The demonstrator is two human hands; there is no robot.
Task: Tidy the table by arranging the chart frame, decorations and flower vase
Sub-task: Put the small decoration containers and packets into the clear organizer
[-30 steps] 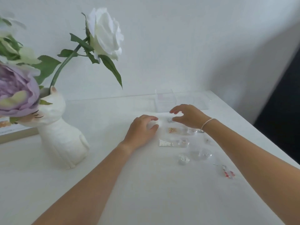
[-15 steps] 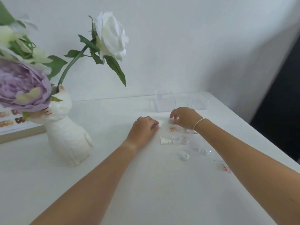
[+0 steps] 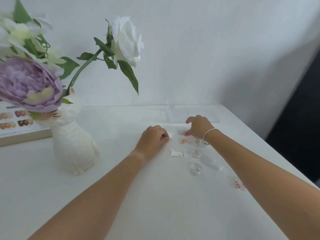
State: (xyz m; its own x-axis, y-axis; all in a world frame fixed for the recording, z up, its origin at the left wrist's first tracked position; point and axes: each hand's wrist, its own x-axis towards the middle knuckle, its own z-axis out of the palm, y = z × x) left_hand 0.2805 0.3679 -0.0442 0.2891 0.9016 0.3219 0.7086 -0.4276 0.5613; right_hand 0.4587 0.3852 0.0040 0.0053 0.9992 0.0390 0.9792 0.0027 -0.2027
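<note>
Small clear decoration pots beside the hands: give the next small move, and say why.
Probably the right hand should pinch the small clear decoration pot at its fingertips and carry it to the clear acrylic box just behind; other pots lie scattered nearby.

A plain white table [image 3: 121, 213] meets the wall along its far edge. Toward its left edge stands a white cat-shaped ceramic vase [image 3: 74, 146], with a wood-framed colour chart [image 3: 19, 127] lying behind it. Near the far right corner sits a clear acrylic divided box [image 3: 194, 112]; in front of it lie small clear round jars [image 3: 196, 168], a silver glitter sachet [image 3: 177, 153] and a red-and-white charm [image 3: 239, 185].
</note>
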